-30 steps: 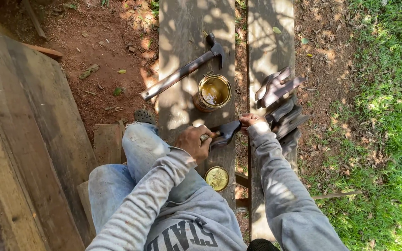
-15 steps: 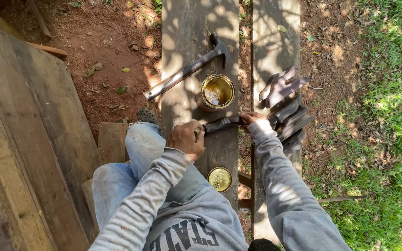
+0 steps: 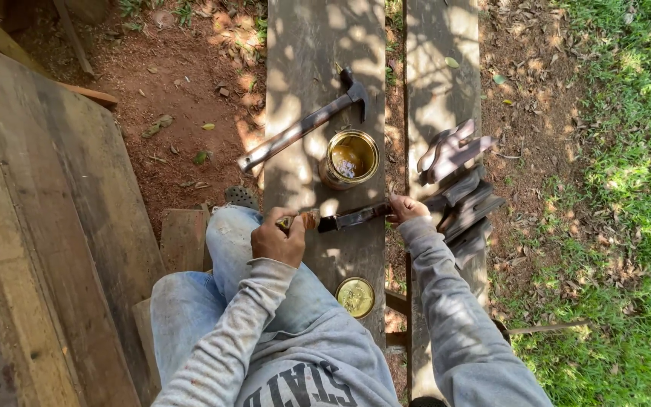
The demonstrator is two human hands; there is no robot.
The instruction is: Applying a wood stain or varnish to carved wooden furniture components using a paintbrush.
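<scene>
1. Two long grey planks [image 3: 325, 53] lie side by side over red dirt.
2. A hammer [image 3: 303, 130] rests on the left plank, just above an open tin can [image 3: 349, 158].
3. A dark strip of wood [image 3: 352, 218] lies across the plank; the right hand [image 3: 406, 209] pinches its end.
4. The left hand [image 3: 278, 240] is closed around a small paintbrush [image 3: 301, 221], whose tip touches the strip.
5. A round gold lid [image 3: 356, 296] sits below.

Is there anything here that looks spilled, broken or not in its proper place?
No spill or break shows. The open can stands upright on the plank, its lid lying apart nearer the person. The hammer lies aslant, its handle end reaching past the plank's edge.
</scene>
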